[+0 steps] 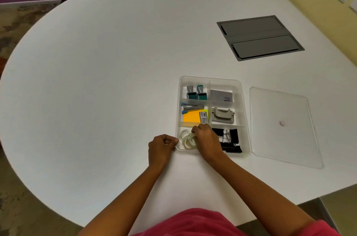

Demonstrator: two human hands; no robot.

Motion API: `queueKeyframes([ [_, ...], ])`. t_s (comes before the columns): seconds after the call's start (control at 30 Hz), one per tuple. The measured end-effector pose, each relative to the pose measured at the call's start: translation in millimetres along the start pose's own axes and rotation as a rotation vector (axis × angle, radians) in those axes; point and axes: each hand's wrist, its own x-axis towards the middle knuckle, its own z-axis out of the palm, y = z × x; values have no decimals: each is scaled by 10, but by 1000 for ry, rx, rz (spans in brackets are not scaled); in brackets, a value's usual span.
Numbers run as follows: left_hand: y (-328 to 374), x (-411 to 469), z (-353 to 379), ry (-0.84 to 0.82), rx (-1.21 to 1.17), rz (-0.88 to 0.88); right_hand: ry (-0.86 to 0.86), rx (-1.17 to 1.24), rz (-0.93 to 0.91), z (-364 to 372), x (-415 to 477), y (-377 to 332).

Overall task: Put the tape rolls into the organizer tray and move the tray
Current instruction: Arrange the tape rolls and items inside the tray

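A clear organizer tray (243,112) with several compartments sits right of the table's middle. Clear tape rolls (185,139) lie in its near-left compartment. My right hand (206,137) reaches into that compartment, fingers closed on one tape roll (193,136) that rests over the others. My left hand (162,146) is a loose fist on the table, its knuckles touching the tray's near-left corner, holding nothing I can see.
The other compartments hold stamps (197,93), a stapler (192,107), orange sticky notes (191,118), a card box (221,96), a hole punch (223,115) and black binder clips (230,139). The clear lid (282,125) lies to the right. A grey cable hatch (259,37) sits farther back.
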Motion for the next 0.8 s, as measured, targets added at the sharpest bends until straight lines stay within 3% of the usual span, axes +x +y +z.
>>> queueKeyframes([
  [0.17,-10,17,-6,-5,-7,-4,145,-78,59,-158,-109,78],
  [0.8,-31,-5,-2,6,-3,-5,26,-61,234,-15,-52,87],
])
